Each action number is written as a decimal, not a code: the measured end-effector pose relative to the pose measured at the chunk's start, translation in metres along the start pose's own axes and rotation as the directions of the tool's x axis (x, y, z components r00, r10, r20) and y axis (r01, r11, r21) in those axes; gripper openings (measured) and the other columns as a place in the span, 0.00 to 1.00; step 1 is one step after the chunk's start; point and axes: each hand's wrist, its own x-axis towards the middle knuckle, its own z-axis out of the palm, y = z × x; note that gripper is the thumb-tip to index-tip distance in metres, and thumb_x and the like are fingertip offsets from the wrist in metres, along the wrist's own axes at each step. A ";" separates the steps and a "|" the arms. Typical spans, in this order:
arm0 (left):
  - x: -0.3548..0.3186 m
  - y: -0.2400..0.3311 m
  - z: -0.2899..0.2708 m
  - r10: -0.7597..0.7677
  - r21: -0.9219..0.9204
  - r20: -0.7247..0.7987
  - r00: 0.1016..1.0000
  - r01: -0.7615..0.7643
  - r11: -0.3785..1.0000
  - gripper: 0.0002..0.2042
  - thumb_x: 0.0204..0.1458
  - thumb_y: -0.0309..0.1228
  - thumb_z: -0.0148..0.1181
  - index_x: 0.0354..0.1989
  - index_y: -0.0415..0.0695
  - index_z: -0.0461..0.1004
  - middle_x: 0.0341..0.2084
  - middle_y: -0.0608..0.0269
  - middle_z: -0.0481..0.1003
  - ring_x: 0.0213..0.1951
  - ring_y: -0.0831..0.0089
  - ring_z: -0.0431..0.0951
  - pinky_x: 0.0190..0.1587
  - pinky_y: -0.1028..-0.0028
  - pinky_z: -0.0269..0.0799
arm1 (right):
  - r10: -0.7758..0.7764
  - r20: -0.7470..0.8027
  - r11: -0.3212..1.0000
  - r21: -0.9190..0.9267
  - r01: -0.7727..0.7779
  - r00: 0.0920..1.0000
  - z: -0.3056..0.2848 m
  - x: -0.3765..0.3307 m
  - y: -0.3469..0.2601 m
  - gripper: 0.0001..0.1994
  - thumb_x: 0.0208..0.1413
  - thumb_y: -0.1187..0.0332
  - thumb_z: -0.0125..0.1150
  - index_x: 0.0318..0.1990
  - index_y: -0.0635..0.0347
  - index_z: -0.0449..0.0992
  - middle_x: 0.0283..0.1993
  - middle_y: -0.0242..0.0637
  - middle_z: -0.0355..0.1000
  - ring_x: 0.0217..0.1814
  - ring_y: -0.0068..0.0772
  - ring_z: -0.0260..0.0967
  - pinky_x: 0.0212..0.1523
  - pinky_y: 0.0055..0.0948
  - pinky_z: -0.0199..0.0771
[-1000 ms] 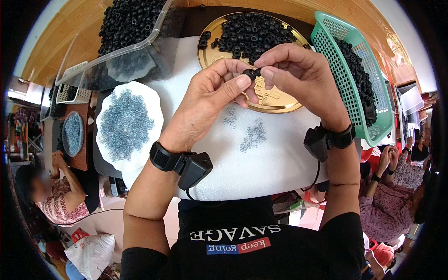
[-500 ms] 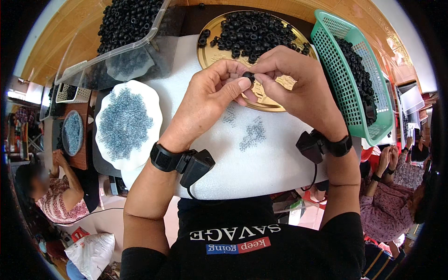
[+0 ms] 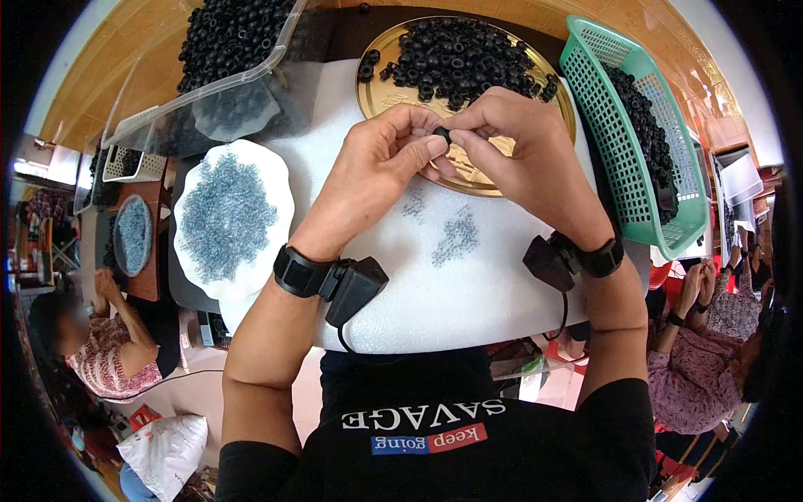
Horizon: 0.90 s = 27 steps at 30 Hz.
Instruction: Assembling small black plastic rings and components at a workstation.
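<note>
My left hand pinches a small black ring-shaped part between thumb and fingers, in front of a round gold tray. Thumb and fingertips of my right hand are closed together at the part's right side; whatever they pinch is too small to make out. Many similar black parts lie heaped on the tray, some with a round hole showing. Below my hands, tiny clear bluish pieces are scattered on the white foam sheet. More of them are piled on a white scalloped plate at left.
A clear plastic bin with black parts stands at the far left. On the right, a green perforated basket holds more. Other people sit at left and right. A white bag lies at lower left.
Both hands remain at nearly the same spot over the tray's near edge. The black part appears slightly turned in the left fingers, and the whole view has shifted a little.
</note>
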 end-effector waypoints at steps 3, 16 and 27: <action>0.002 -0.003 -0.002 -0.006 0.025 0.006 1.000 0.005 1.000 0.08 0.59 0.26 0.52 0.44 0.35 0.71 0.32 0.60 0.76 0.33 0.77 0.78 0.35 0.80 0.74 | 0.038 0.013 0.999 0.017 -0.039 0.999 -0.001 0.001 0.002 0.04 0.48 0.77 0.63 0.33 0.66 0.77 0.29 0.40 0.74 0.28 0.31 0.74 0.30 0.23 0.75; 0.002 0.000 -0.005 0.021 -0.152 -0.057 0.998 -0.029 0.988 0.12 0.58 0.24 0.54 0.48 0.35 0.70 0.32 0.55 0.78 0.34 0.71 0.80 0.37 0.76 0.78 | 0.345 0.202 0.817 0.417 -0.399 0.917 -0.010 0.005 0.004 0.08 0.56 0.75 0.60 0.42 0.66 0.77 0.36 0.32 0.75 0.39 0.17 0.71 0.43 0.18 0.72; 0.003 -0.005 -0.001 -0.004 -0.072 -0.066 0.998 -0.001 0.997 0.11 0.56 0.24 0.56 0.47 0.35 0.72 0.32 0.54 0.79 0.33 0.71 0.81 0.38 0.75 0.78 | 0.064 -0.016 0.997 0.039 -0.063 0.998 0.004 0.002 0.005 0.04 0.50 0.76 0.62 0.33 0.67 0.77 0.31 0.40 0.76 0.30 0.27 0.75 0.33 0.22 0.74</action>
